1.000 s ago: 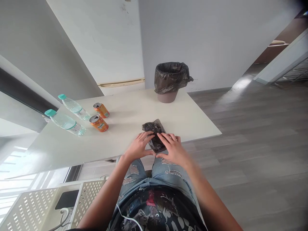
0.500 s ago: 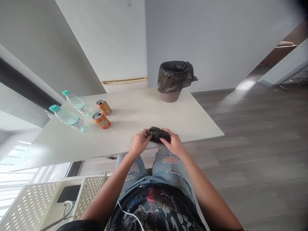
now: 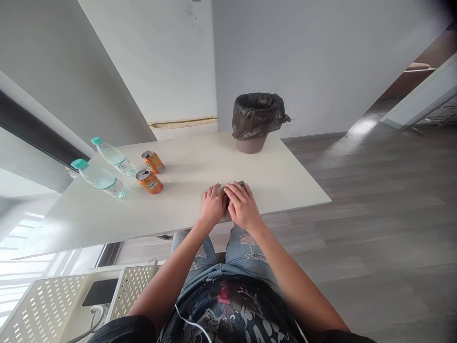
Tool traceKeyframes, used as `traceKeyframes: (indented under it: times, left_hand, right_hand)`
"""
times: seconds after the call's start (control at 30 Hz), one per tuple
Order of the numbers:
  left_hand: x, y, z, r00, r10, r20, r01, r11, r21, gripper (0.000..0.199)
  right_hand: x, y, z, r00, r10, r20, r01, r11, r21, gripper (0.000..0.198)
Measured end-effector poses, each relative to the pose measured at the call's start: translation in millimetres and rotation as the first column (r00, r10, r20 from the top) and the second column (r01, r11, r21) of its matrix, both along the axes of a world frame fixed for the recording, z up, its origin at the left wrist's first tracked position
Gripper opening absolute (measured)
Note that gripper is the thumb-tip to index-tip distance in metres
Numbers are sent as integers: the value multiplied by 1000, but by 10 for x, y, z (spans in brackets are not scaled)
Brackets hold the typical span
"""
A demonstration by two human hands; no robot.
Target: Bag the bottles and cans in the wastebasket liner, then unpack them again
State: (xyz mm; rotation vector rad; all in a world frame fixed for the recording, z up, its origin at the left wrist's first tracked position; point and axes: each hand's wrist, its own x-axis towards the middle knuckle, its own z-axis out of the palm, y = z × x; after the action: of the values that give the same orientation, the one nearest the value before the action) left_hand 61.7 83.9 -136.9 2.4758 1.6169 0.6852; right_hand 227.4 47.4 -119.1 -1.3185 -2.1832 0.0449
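A small dark bundle, which looks like a folded black plastic bag, lies on the white table near its front edge. My right hand covers most of it, fingers bent over the top and pressing down. Just to its left, my left hand rests palm down with its fingers stretched forward, its thumb side against the bundle. Only slivers of black show between the hands and beyond the right fingertips; the rest is hidden.
A brown bin lined with a black bag stands at the table's back right. Two orange cans and two clear bottles with teal caps are on the left. A perforated white basket sits lower left.
The bundle was held between both hands at the table edge. Now it is pressed on the tabletop, the right hand having moved left over it, the left hand lying flat beside it.
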Motion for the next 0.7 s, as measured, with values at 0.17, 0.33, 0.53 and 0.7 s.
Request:
traceKeyframes:
  times: [0.17, 0.33, 0.53, 0.7]
  left_hand:
    - [-140, 89, -41, 991, 86, 103, -86, 996, -5, 42]
    - [-560, 342, -3, 985, 132, 115, -134, 991, 10, 33]
    - [-782, 490, -1, 985, 160, 67, -159, 987, -24, 32]
    - [-735, 454, -41, 983, 185, -13, -185, 983, -9, 32]
  right_hand:
    - [-51, 129, -176, 994, -42, 99, 55, 990, -130, 56]
    - [-42, 134, -128, 990, -41, 135, 57, 992, -113, 57]
    - [-88, 249, 24, 987, 55, 152, -43, 996, -79, 54]
    - [-109, 352, -136, 980, 97, 173, -66, 982, -177, 53]
